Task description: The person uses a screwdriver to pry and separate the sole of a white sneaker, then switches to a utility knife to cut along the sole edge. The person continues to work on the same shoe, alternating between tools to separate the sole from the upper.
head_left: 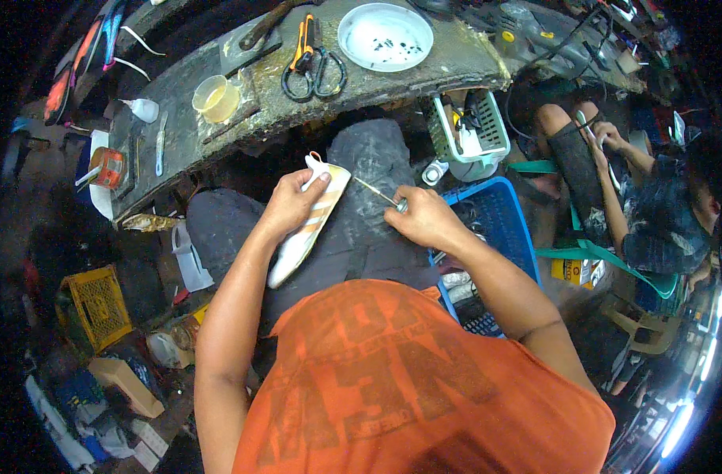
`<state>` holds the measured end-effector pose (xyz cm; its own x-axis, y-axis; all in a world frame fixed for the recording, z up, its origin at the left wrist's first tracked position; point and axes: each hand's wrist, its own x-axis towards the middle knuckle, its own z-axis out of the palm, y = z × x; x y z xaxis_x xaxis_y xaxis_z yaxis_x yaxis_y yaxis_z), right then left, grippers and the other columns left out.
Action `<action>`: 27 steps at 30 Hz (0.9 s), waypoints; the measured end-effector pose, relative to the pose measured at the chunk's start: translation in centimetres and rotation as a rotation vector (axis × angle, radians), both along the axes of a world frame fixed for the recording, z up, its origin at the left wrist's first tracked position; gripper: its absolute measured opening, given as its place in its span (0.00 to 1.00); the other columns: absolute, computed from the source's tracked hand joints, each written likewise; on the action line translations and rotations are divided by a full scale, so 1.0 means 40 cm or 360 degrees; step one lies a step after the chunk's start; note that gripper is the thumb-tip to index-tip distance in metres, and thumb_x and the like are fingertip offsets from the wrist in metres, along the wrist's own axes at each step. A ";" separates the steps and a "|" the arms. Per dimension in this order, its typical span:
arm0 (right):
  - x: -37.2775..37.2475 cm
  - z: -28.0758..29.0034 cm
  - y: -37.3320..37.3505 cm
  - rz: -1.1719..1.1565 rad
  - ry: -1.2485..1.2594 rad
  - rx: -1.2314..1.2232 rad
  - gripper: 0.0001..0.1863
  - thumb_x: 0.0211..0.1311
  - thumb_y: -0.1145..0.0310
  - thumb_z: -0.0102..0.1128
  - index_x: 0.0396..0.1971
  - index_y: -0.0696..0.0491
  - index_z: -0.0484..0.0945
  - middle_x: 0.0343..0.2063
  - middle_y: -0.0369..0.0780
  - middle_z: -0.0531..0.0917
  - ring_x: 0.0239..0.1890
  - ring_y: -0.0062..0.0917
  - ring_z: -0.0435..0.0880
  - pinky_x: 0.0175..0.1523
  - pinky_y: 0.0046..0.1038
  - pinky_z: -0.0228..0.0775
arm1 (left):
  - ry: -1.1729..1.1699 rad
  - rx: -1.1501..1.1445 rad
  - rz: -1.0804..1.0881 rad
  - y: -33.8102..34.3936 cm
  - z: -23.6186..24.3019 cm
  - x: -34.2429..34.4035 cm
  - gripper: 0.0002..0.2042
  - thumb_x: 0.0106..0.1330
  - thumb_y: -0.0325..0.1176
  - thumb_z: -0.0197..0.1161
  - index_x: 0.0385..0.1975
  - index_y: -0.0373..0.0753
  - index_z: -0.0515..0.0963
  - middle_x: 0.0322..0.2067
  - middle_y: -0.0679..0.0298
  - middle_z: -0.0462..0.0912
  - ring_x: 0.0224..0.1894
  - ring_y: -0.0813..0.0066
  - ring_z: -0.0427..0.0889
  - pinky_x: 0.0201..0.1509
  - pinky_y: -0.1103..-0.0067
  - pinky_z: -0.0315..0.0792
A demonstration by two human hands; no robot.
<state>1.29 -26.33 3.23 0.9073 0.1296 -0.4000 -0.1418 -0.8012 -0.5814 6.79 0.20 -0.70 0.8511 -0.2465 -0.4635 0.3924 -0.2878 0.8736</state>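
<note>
My left hand (pixel 288 204) is closed around the heel end of a white shoe (pixel 307 237) with tan stripes. The shoe lies tilted over my lap, its toe toward me and its sole edge facing right. A small orange-red loop stands up at its heel. In my right hand (pixel 429 218) is a thin, straight awl (pixel 374 190), gripped near its handle end, which the fingers mostly hide. The awl's tip points up and left, close to the heel's sole edge; whether it touches, I cannot tell.
Ahead stands a worn workbench (pixel 183 142) with scissors (pixel 313 75), an orange cutter (pixel 304 43), a white bowl (pixel 385 35) of dark bits and a yellowish cup (pixel 216 99). A blue crate (pixel 499 213) and a pale green basket (pixel 468 130) are at my right. Another person (pixel 661 213) sits far right.
</note>
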 end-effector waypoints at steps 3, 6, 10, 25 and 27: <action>0.001 0.005 -0.003 -0.0011 0.0017 -0.0035 0.24 0.58 0.52 0.65 0.40 0.61 0.86 0.35 0.59 0.88 0.43 0.55 0.89 0.54 0.51 0.80 | -0.0226 0.0216 -0.0198 0.010 -0.001 -0.005 0.18 0.77 0.45 0.63 0.42 0.32 0.86 0.32 0.63 0.88 0.33 0.80 0.82 0.41 0.73 0.76; 0.012 0.008 0.001 0.0033 -0.0002 -0.0117 0.24 0.59 0.53 0.64 0.40 0.61 0.85 0.35 0.60 0.88 0.44 0.56 0.88 0.54 0.52 0.80 | -0.0242 0.0234 -0.0212 -0.001 -0.010 -0.010 0.17 0.79 0.43 0.61 0.42 0.32 0.86 0.32 0.65 0.88 0.33 0.82 0.81 0.41 0.75 0.75; 0.016 0.008 0.013 0.0131 0.0001 -0.0219 0.24 0.61 0.53 0.62 0.38 0.63 0.85 0.35 0.61 0.87 0.44 0.56 0.88 0.54 0.52 0.80 | 0.0029 -0.0128 -0.0024 -0.007 -0.038 -0.019 0.18 0.80 0.43 0.61 0.40 0.33 0.86 0.32 0.67 0.87 0.32 0.84 0.79 0.39 0.77 0.74; 0.019 0.001 0.034 0.0254 -0.0093 -0.0319 0.22 0.61 0.56 0.63 0.38 0.63 0.84 0.31 0.60 0.87 0.39 0.55 0.89 0.49 0.51 0.80 | 0.0091 -0.0179 0.0006 -0.008 -0.081 -0.014 0.17 0.80 0.43 0.61 0.40 0.33 0.86 0.29 0.68 0.87 0.29 0.85 0.79 0.34 0.77 0.73; 0.020 -0.002 0.034 0.0236 -0.0092 -0.0310 0.21 0.61 0.56 0.63 0.38 0.63 0.84 0.31 0.59 0.87 0.39 0.55 0.89 0.49 0.51 0.80 | 0.0069 -0.0139 0.0001 -0.009 -0.080 -0.015 0.17 0.80 0.43 0.61 0.40 0.34 0.86 0.29 0.68 0.87 0.29 0.85 0.79 0.34 0.77 0.73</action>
